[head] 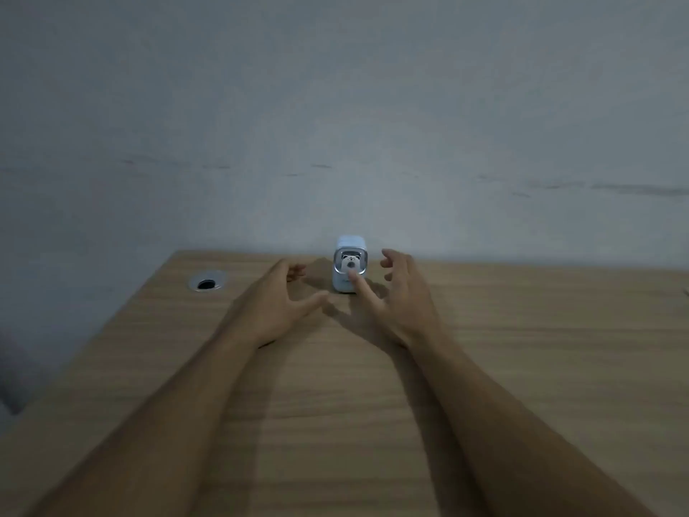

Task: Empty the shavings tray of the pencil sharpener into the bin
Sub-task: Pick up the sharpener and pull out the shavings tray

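A small light-blue pencil sharpener (pixel 348 255) with a bear face on its front stands upright at the far edge of the wooden desk (pixel 335 404), against the wall. My left hand (pixel 279 296) hovers just left of it, fingers spread, holding nothing. My right hand (pixel 395 292) is just right of it with fingers apart; its thumb crosses in front of the sharpener's lower front, and contact is unclear. The shavings tray cannot be told apart from the body. No bin is in view.
A round cable hole (pixel 207 283) with a metal rim sits in the desk at the far left. A pale wall (pixel 335 125) rises directly behind the desk. The desk's left edge runs diagonally toward me.
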A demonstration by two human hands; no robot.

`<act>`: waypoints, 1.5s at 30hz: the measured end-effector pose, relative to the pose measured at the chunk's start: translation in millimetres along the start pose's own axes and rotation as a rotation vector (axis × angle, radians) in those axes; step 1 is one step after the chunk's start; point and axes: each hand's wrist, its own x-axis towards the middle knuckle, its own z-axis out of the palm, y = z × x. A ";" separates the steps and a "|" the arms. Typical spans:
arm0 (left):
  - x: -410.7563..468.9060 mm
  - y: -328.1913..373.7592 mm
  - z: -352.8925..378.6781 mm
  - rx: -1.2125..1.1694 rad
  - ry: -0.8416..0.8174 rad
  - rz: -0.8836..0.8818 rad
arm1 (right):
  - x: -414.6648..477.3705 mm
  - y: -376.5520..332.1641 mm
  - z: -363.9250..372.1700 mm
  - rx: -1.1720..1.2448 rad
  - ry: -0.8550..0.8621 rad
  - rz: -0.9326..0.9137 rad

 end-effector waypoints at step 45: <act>-203.9 57.1 -52.9 -0.205 -0.299 0.055 | -169.7 -40.6 -90.0 0.548 -0.435 -0.020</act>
